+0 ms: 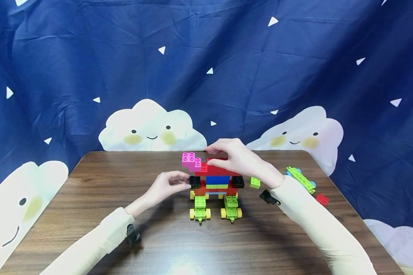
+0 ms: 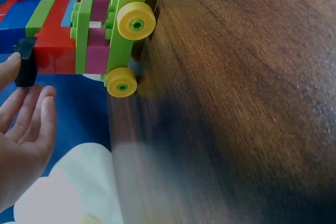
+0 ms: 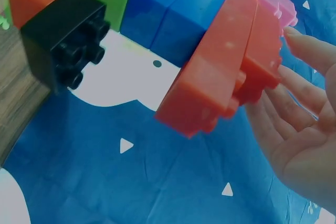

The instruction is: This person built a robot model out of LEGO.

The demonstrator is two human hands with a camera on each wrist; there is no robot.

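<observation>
A block figure of toy building bricks stands on wheeled green bases (image 1: 200, 208) at the table's middle. My left hand (image 1: 168, 185) pinches the black brick (image 2: 26, 61) on the figure's left side, thumb on one face and fingers under it in the left wrist view. Over the top, my right hand (image 1: 232, 156) holds the upper red brick (image 3: 263, 45), thumb nearer me and fingers on the far side. Below lie a longer red brick (image 3: 210, 61) and blue bricks (image 3: 181, 22). Pink bricks (image 1: 189, 159) jut out at the top left. Another black brick (image 1: 238, 181) sticks out on the right.
Right of the figure lie a loose green brick (image 1: 255, 182), a green wheeled base (image 1: 300, 178) with blue wheels and a red brick (image 1: 322, 199). A blue curtain (image 1: 227, 57) with clouds hangs behind the brown table (image 1: 124, 168).
</observation>
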